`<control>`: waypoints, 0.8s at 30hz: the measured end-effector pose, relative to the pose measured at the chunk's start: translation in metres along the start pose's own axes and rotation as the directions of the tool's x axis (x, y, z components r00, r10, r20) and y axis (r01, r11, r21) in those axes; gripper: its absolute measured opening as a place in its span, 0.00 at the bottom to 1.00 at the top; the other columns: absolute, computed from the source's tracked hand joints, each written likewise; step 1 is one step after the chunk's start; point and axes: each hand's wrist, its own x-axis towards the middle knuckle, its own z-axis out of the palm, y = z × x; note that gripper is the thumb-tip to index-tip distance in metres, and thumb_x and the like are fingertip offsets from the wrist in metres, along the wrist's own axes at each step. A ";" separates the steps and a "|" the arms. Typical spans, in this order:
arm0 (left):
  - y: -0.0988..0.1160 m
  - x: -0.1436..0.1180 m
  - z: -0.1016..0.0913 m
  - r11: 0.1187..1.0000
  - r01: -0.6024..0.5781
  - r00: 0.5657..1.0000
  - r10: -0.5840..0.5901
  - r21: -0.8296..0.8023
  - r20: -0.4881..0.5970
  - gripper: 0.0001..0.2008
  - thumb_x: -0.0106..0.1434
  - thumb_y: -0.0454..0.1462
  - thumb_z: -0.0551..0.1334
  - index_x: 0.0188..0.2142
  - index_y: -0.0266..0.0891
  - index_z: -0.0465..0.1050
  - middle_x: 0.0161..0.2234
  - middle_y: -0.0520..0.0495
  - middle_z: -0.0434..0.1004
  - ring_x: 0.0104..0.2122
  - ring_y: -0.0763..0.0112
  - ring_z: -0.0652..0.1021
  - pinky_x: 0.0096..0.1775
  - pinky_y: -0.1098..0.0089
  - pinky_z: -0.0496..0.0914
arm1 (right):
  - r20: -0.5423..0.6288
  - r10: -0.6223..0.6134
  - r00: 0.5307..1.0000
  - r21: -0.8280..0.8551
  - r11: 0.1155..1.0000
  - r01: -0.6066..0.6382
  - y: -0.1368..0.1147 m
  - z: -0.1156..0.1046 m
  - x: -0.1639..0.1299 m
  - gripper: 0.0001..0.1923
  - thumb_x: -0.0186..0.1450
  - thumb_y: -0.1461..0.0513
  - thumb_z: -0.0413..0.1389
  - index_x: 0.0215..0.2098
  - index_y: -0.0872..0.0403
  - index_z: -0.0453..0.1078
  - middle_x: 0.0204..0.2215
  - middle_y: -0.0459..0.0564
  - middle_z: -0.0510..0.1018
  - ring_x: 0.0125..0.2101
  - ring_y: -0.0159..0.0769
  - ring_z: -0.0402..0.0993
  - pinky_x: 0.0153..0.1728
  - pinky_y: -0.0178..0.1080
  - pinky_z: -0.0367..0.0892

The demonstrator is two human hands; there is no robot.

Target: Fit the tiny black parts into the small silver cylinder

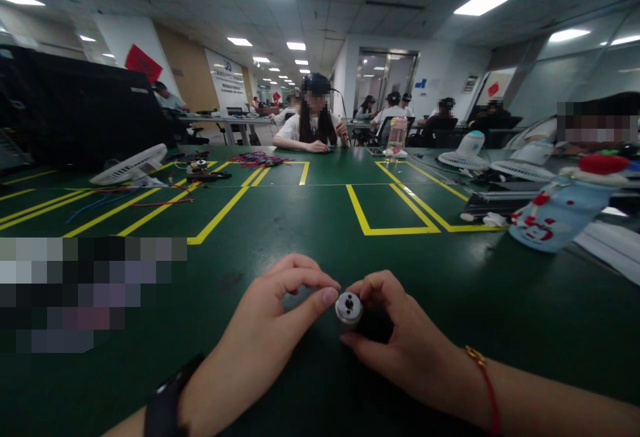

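Here we are at the lower middle of the frame, and the metal cylinder (349,318) is the centre of attention, its round face tipped up toward the camera. The right hand (400,330) has it, thumb on the near side and fingers curled around the far side. In comes the left hand (285,303) from the other flank, thumb and forefinger drawn nearly together at the cylinder's edge; whether they pinch anything tiny, I cannot tell.

How far along? The part is up in the fingers, that much is done. Its face shows a dark centre and small dark spots, with nothing seen sticking out of them. The handling looks to be midway, I'd judge, with neither hand clear of the part; what remains inside it is hidden.

Now the containers! At the right of the frame, a light-blue bottle (560,213) wears its red lid (603,165), so its contents stay a secret. Upper middle-right, a clear bottle (398,133) stands on the green table (280,217), too small to read what's inside.
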 end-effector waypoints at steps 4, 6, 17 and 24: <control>-0.021 -0.004 0.001 0.999 0.028 0.996 -0.031 0.037 0.089 0.05 0.61 0.39 0.62 0.33 0.47 0.78 0.37 0.53 0.73 0.39 0.69 0.74 0.43 0.69 0.67 | -0.009 -0.022 1.000 -0.050 0.999 0.021 0.000 -0.005 -0.003 0.20 0.57 0.63 0.57 0.45 0.50 0.57 0.38 0.43 0.71 0.37 0.25 0.69 0.39 0.31 0.67; -0.029 -0.005 0.007 0.995 0.014 0.988 -0.029 0.099 0.155 0.04 0.60 0.38 0.63 0.32 0.47 0.78 0.37 0.52 0.74 0.40 0.68 0.73 0.44 0.67 0.66 | -0.013 -0.052 0.999 -0.100 0.994 0.050 0.000 -0.005 -0.004 0.24 0.56 0.63 0.57 0.49 0.49 0.56 0.41 0.44 0.71 0.39 0.26 0.69 0.41 0.32 0.67; -0.038 -0.002 -0.028 0.985 0.153 0.985 -0.159 0.082 0.066 0.17 0.62 0.47 0.58 0.48 0.47 0.72 0.42 0.48 0.75 0.38 0.64 0.76 0.40 0.65 0.69 | -0.318 -0.035 0.947 -0.409 0.907 -0.104 0.040 -0.081 -0.012 0.25 0.57 0.54 0.57 0.51 0.50 0.59 0.44 0.48 0.71 0.42 0.32 0.71 0.43 0.36 0.68; -0.057 0.009 -0.042 0.960 0.280 0.959 -0.280 -0.001 -0.045 0.19 0.61 0.50 0.57 0.46 0.45 0.72 0.37 0.49 0.79 0.37 0.62 0.77 0.38 0.66 0.68 | -0.651 0.132 0.748 -0.557 0.586 -0.588 0.111 -0.196 -0.073 0.28 0.54 0.47 0.56 0.48 0.52 0.61 0.41 0.56 0.72 0.35 0.43 0.72 0.33 0.43 0.68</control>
